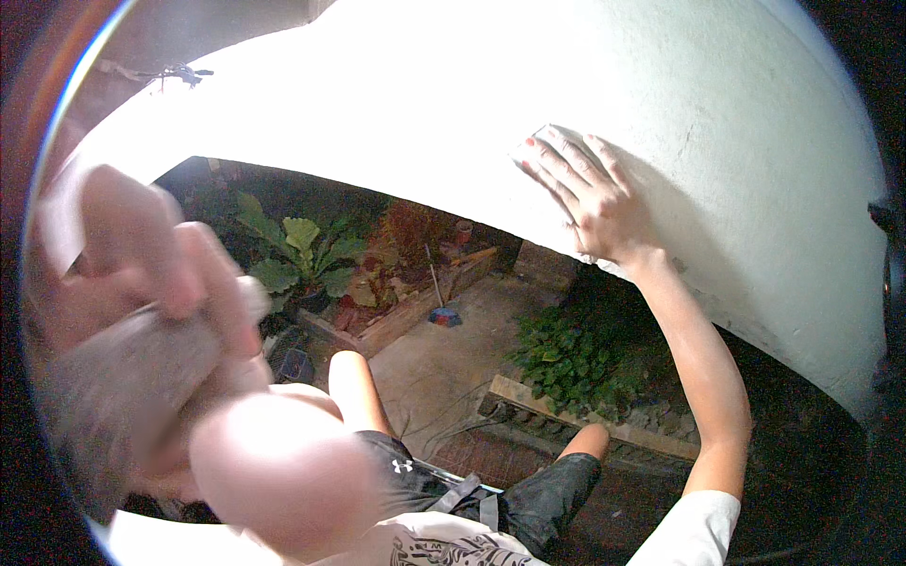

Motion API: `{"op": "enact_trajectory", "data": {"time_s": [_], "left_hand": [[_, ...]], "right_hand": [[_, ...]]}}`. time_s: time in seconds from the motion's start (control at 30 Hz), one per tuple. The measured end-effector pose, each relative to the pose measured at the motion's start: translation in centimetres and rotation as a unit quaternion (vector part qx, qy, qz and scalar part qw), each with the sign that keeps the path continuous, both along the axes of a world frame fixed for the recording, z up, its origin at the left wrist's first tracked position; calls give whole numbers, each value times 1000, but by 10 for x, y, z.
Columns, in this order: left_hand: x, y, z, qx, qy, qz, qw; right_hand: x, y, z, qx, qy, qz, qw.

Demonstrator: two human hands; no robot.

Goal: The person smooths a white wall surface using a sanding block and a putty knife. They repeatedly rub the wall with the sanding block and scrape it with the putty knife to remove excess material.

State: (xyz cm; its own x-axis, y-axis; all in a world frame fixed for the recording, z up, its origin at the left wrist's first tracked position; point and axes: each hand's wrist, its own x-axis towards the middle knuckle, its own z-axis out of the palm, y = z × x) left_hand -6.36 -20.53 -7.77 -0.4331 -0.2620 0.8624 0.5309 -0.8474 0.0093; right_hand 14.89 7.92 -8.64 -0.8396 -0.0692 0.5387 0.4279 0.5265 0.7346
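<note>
A white, smooth-painted wall face [755, 170], overexposed in its middle, curves across the upper part of the head view. Against it, close to its lower edge, my right hand [599, 208] lies flat with the fingers stretched out. A thin edge of something pale shows past its fingertips; what it is, I cannot make out. Large and smeared by motion, my left hand [193, 283] is raised very near the camera at the left. Its fingers are bent around or against a grey, dull piece [142, 368], too blurred to name.
Below the wall edge is a concrete path [425, 377] with a blue-and-red broom [444, 316]. A large-leaved plant [302, 250] grows at left, and a leafy bush [576, 358] stands beside a low block border [566, 415]. Wires [184, 75] stick out at the upper left.
</note>
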Motion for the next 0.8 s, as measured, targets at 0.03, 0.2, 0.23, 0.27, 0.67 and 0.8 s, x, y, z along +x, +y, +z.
{"op": "enact_trajectory", "data": {"time_s": [0.03,0.2,0.23,0.27,0.67,0.8], "left_hand": [[2,7,0,-33,-25,25,999],[9,81,-18,-284,-84,44,954],[8,92,-22,-316,-86,6,945],[8,100,-26,-361,-88,-27,928],[3,156,-60,-460,-153,-262,835],[1,155,-61,-481,-164,-264,820]], "right_hand": [[2,0,-2,-27,-25,0,999],[16,1,-1,-111,-127,39,985],[18,2,-1,-119,-150,24,981],[24,1,1,-106,-151,55,981],[36,0,29,-79,-13,-9,997],[36,0,32,-31,18,-49,998]]}}
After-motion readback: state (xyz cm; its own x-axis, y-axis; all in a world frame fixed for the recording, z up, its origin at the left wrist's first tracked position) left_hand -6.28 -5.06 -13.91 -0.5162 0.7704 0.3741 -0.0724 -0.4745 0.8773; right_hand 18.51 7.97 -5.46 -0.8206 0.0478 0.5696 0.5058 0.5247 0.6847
